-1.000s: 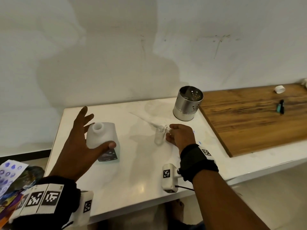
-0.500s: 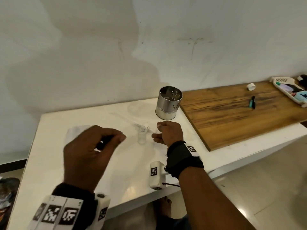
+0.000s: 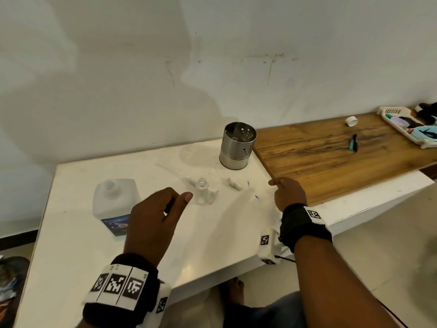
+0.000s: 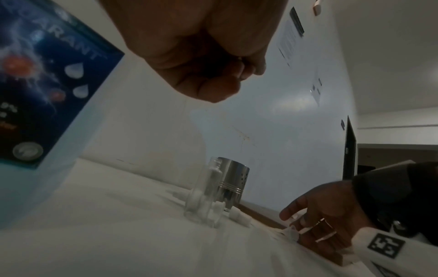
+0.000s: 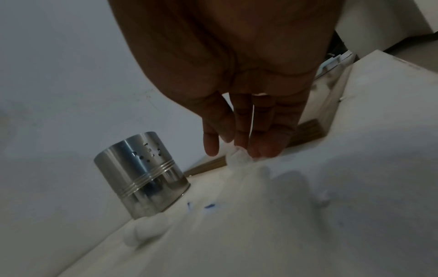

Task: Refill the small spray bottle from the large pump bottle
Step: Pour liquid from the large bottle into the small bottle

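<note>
Left hand (image 3: pixel 156 216) hovers above the white table (image 3: pixel 71 256), wrist toward the near edge, back of hand up; fingers curled inward, thumb stretched toward the small bottle; the left wrist view shows the curled fingers (image 4: pixel 213 88) from below with nothing in them; black wristband with marker tags on the forearm. Right hand (image 3: pixel 287 194) sits low at the seam where the table meets the wooden board (image 3: pixel 331 157), palm down; fingers (image 5: pixel 239 131) extended and pointing down to the surface, fingertips touching a small clear cap-like piece (image 5: pixel 237 159); whether it is pinched or only touched, cannot tell; rings on two fingers in the left wrist view; black wristband with tags too.

Left to right on the table: large pump bottle (image 3: pixel 115 202), white, square-shouldered, blue label on its near face, neck open with no pump on it, standing upright at the left, just behind the left hand and apart from it; long thin clear tube (image 3: pixel 170 170) lying flat behind the middle; small spray bottle (image 3: pixel 203 191), clear glass, upright, neck open, just beyond the left thumb, not touched; white spray head (image 3: pixel 235 184) lying on its side just right of it; blue marks (image 3: pixel 252 190) on the table surface; perforated steel canister (image 3: pixel 237 145) upright at the back, beside the board's corner; on the board, well apart, a white cap (image 3: pixel 351 120), a teal and black small item (image 3: pixel 353 142), and a white basket (image 3: pixel 423 144) with items at the far right edge.
</note>
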